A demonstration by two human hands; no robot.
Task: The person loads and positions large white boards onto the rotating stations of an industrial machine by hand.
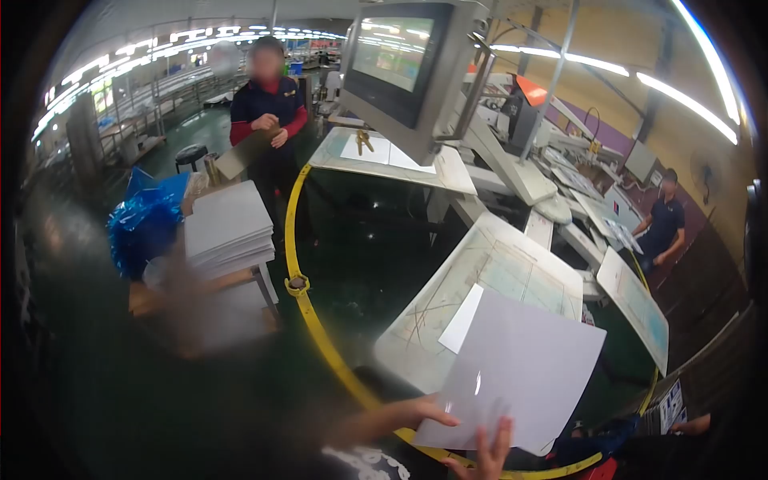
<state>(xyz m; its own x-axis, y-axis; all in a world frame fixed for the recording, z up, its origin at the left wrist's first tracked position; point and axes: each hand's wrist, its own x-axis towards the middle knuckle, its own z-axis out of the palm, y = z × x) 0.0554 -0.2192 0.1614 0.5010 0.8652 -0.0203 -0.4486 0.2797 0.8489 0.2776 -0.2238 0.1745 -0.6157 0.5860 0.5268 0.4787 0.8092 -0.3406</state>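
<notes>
A large, glossy white sheet (pixel 532 364) is held tilted over the near end of a pale flat board (pixel 512 256). My left hand (pixel 428 412) grips its lower left edge, thumb on the upper face and the other fingers mostly hidden. Against the lower edge rests my right hand (pixel 486 452), fingers stretched and spread over the sheet's face. Partly covered by the large sheet, a smaller white piece (pixel 462 320) lies on the board. Scratches and faint lines mark the board's surface.
A yellow curved rail (pixel 316 332) rings the machine's arms and boards. Above hangs a monitor (pixel 396 68). At left, a stack of white sheets (pixel 228 224) stands beside blue foil (pixel 144 224). One person (pixel 268 112) holds a panel; another person (pixel 666 220) stands far right.
</notes>
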